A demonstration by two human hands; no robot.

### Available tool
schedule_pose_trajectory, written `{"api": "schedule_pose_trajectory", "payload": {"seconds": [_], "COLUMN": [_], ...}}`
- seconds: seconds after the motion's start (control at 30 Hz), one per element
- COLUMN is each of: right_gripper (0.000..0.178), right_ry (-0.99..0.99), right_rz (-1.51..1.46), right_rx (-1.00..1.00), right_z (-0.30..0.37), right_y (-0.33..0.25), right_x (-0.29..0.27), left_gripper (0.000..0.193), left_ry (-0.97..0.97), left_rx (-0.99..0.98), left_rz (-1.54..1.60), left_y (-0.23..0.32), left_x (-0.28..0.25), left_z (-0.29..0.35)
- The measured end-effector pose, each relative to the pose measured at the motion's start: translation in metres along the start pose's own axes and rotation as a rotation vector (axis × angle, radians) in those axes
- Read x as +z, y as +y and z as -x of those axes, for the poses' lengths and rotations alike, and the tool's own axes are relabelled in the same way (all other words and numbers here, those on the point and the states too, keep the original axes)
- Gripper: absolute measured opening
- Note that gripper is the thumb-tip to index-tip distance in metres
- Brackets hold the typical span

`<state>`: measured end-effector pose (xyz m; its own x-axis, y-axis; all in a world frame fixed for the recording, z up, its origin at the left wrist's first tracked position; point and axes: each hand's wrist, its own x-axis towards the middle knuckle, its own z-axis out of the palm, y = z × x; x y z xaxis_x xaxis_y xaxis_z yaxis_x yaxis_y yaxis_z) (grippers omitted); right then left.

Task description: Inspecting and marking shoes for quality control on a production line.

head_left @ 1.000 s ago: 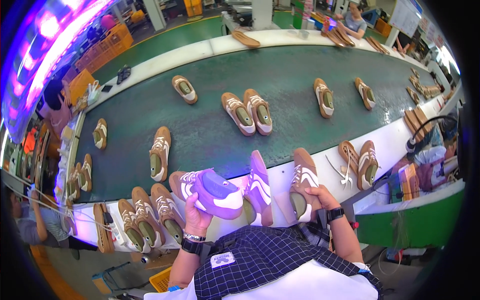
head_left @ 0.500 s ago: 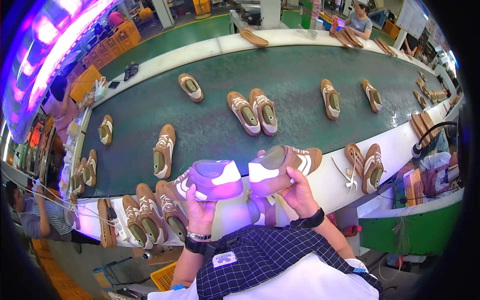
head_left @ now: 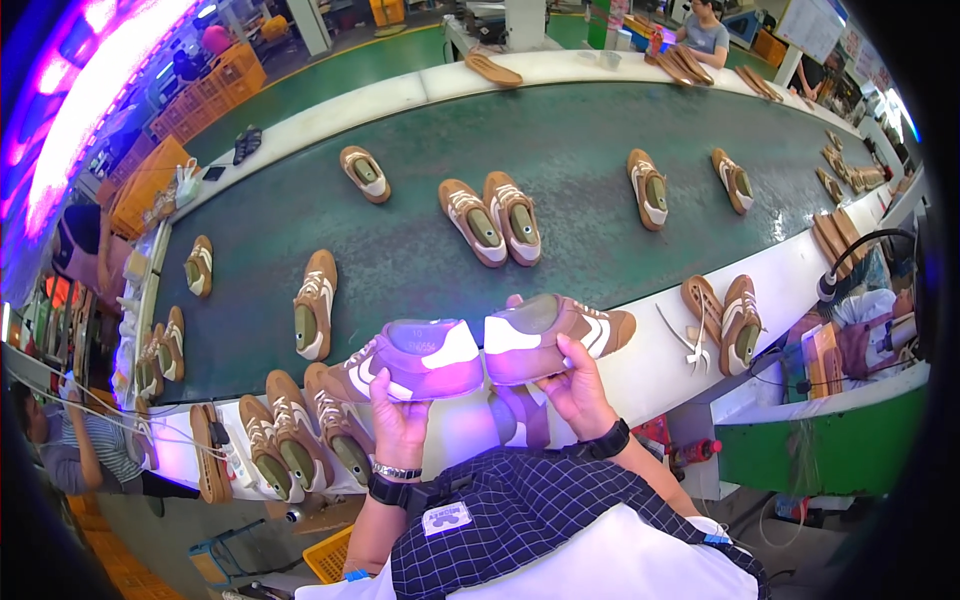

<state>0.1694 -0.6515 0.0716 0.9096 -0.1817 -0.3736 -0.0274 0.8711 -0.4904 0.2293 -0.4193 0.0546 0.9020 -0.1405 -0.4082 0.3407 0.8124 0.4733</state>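
Brown suede and white trim are showing on the two sneakers you are holding up, soles turned toward you, side by side and nearly touching heel to heel just above the near white edge of the green conveyor belt [head_left: 400, 250]. Your left hand [head_left: 398, 425] is gripping the left sneaker [head_left: 415, 358] from beneath, fingers wrapped up around its sole. Your right hand [head_left: 572, 390] is clasping the right sneaker [head_left: 555, 335] the same way, thumb lying along its lower edge, the toe pointing away to your right. Both soles are glowing pale violet under the light.

Just below the belt's near edge, to your left, a row of brown sneakers [head_left: 300, 440] is lying packed together on the white ledge. To your right on that same ledge, another pair [head_left: 725, 320] is resting with loose white laces [head_left: 680, 335] beside it.

On the belt itself, a single sneaker [head_left: 315, 305] is sitting just beyond your left hand, a pair [head_left: 492, 220] is lying near the middle, and further single shoes are lying spread toward the belt's far side and right end. Beyond the belt's far edge, a person in a grey top [head_left: 705, 30] is sitting. Off the belt's left end, orange crates [head_left: 150, 185] are standing stacked.
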Motion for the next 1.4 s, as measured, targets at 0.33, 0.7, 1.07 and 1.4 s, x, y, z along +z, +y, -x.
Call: {"api": "schedule_pose_trajectory", "payload": {"seconds": [0.33,0.7,1.07,1.4], "right_gripper": [0.059,0.053,0.053,0.054], "right_ry": [-0.024,0.01,0.031,-0.032], "right_rz": [0.031,0.029,0.03,0.114], "right_rx": [-0.009,-0.009,-0.029,-0.051], "right_z": [0.0,-0.001,-0.006,0.002], "right_y": [0.003,0.007,0.009,0.006], "right_x": [-0.002,-0.002,-0.005,-0.007], "left_gripper": [0.046,0.055,0.055,0.044], "left_ry": [0.004,0.036,0.032,-0.012], "left_rx": [-0.027,-0.012,-0.009,0.075], "left_rz": [-0.001,-0.026,-0.008,-0.024], "left_y": [-0.002,-0.005,-0.006,-0.003], "left_x": [-0.004,-0.01,-0.007,-0.007], "left_z": [-0.004,-0.01,-0.012,-0.006]}}
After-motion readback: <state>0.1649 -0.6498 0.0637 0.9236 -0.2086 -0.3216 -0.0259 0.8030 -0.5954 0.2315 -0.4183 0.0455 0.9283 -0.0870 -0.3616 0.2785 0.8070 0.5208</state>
